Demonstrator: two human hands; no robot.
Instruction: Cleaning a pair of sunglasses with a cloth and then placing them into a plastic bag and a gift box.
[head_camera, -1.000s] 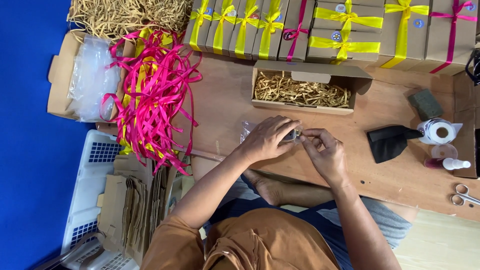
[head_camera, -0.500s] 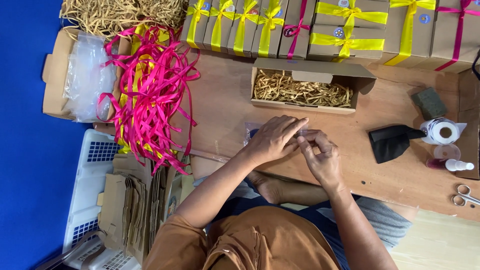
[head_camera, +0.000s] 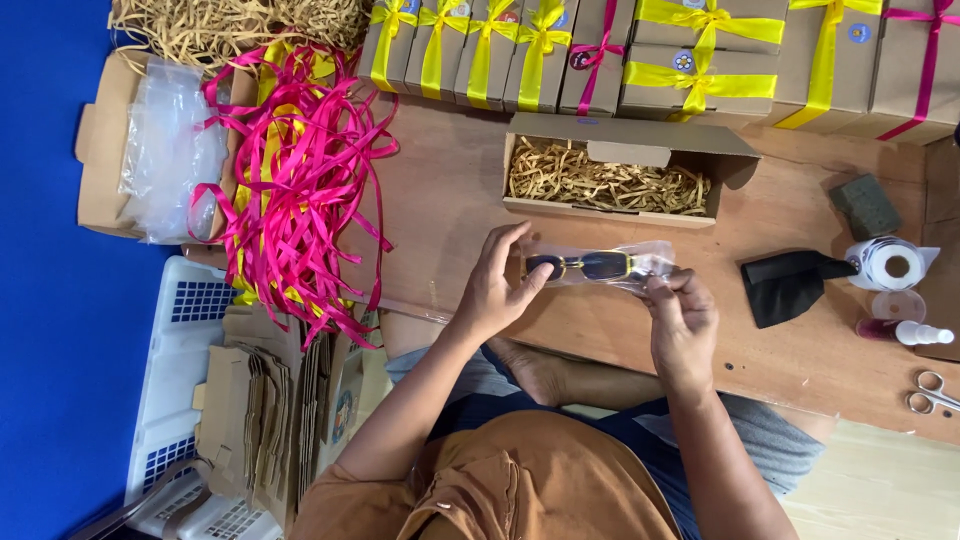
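Clear plastic sleeve with gold-framed dark sunglasses inside: our left hand pinches one end, our right hand pinches the other, both fingers closed on it. Keeping it level and taut seems wise. Just beyond the sunglasses, on the table, an open cardboard box holds shredded paper; behind it stand ribboned boxes.

Top: orange-brown, short-sleeved, creased | legs: dark blue cloth with grey patches | forearms bare | foot bare | no rings, no watch visible
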